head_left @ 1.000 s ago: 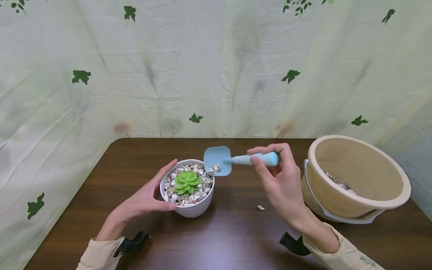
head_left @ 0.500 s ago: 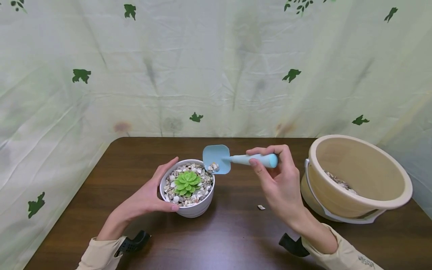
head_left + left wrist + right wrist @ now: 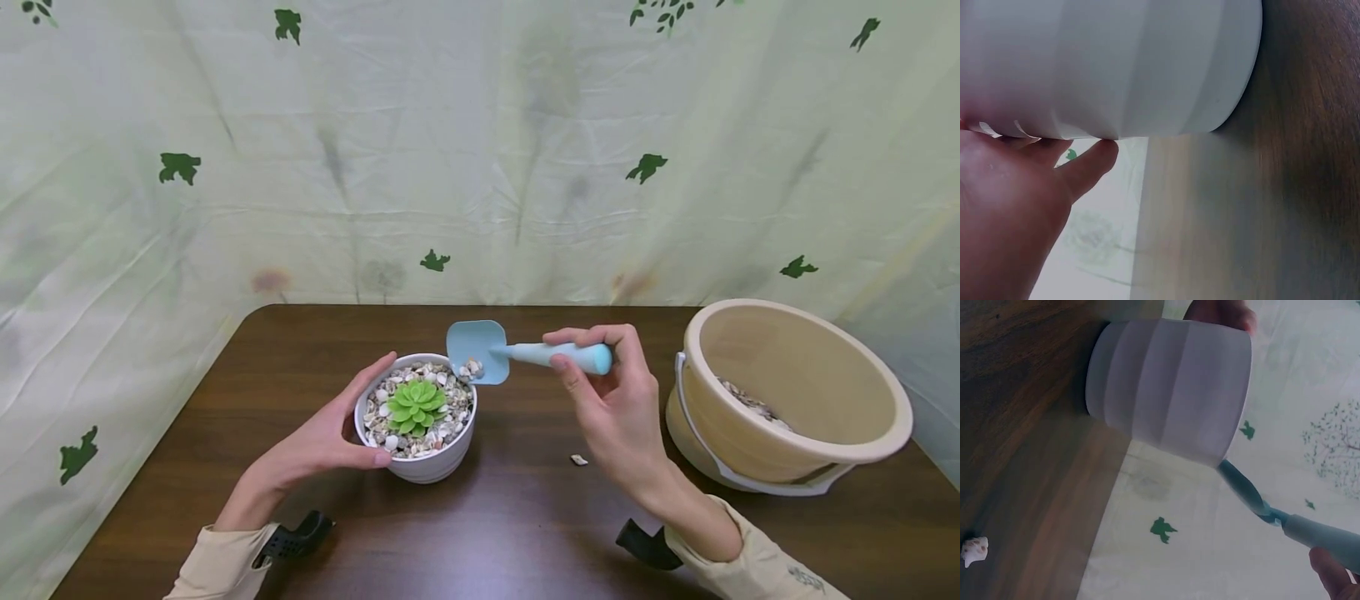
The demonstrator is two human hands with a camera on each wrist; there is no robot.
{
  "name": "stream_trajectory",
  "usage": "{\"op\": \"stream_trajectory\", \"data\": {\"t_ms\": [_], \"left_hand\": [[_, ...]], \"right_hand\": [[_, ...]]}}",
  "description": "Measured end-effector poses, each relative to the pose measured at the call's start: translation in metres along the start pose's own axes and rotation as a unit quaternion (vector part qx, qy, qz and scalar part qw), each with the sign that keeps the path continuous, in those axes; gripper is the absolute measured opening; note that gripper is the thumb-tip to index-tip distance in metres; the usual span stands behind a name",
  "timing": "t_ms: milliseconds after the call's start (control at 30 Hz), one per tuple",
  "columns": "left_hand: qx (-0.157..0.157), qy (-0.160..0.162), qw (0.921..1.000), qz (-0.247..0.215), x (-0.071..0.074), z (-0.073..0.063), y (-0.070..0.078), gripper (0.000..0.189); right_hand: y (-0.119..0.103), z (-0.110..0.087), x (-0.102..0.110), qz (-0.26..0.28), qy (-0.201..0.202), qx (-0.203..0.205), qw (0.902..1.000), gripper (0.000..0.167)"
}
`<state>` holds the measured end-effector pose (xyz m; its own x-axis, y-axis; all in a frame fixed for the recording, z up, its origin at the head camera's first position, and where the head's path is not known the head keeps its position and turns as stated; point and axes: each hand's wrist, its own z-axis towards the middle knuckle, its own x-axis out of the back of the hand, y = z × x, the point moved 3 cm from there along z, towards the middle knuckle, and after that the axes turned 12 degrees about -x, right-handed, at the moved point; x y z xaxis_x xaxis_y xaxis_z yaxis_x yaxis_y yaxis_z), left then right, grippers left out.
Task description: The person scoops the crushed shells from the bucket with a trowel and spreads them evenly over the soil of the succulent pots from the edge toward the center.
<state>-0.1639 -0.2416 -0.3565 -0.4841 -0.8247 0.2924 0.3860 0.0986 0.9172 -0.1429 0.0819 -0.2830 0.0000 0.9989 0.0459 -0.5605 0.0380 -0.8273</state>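
Observation:
A white ribbed flower pot (image 3: pixel 433 467) stands upright on the table, filled with small pale pebbles (image 3: pixel 452 429) around a green succulent (image 3: pixel 416 406). My left hand (image 3: pixel 326 437) grips its left side, thumb at the near rim and fingers toward the far side. In my right hand (image 3: pixel 621 417), thumb and fingers hold the light-blue handle of a small toy shovel (image 3: pixel 483 337). The blade rests at or just over the pot's right rim, with a few pebbles on its near left corner. In the right wrist view the blade (image 3: pixel 1244 487) meets the rim edge.
To the right stands a large beige bucket (image 3: pixel 795 333) with its grey handle hanging down and pebbles inside. One loose pebble (image 3: pixel 578 460) lies on the brown table (image 3: pixel 480 550) between pot and bucket. A leaf-patterned cloth (image 3: pixel 480 150) hangs behind the table.
The shovel and my right hand have shifted slightly left, the blade a little farther up as well. My left hand stays on the pot, and the few pebbles are still on the blade.

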Motion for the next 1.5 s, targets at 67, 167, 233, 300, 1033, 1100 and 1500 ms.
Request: {"op": "stream_trajectory", "data": {"t_ms": [67, 167, 233, 300, 1033, 1100, 1500], "left_hand": [[0.0, -0.001, 1.0, -0.003, 0.0, 0.0, 0.0, 0.104], [-0.002, -0.002, 1.0, -0.005, -0.001, 0.0, 0.0, 0.104], [-0.004, -0.004, 1.0, -0.003, -0.001, 0.001, 0.0, 0.104], [-0.006, -0.005, 0.9999, 0.007, -0.001, 0.001, 0.0, 0.104], [0.004, 0.015, 0.9997, 0.017, 0.0, 0.0, -0.001, 0.107], [0.004, 0.019, 0.9995, 0.026, 0.0, 0.001, -0.001, 0.109], [0.004, 0.018, 0.9996, 0.023, -0.002, 0.001, 0.0, 0.107]], "right_hand": [[0.002, 0.0, -0.001, 0.003, 0.0, 0.002, 1.0, 0.027], [0.004, -0.001, -0.002, 0.006, -0.002, 0.005, 1.0, 0.028], [0.006, -0.001, -0.003, 0.006, -0.005, 0.009, 0.9999, 0.028], [0.007, -0.001, -0.004, 0.009, -0.007, 0.016, 0.9998, 0.028], [0.012, 0.001, 0.0, 0.052, 0.005, 0.006, 0.9986, 0.026], [0.012, 0.0, 0.0, 0.056, 0.003, 0.008, 0.9984, 0.025], [0.009, -0.005, 0.0, 0.057, -0.011, 0.034, 0.9977, 0.026]]}}
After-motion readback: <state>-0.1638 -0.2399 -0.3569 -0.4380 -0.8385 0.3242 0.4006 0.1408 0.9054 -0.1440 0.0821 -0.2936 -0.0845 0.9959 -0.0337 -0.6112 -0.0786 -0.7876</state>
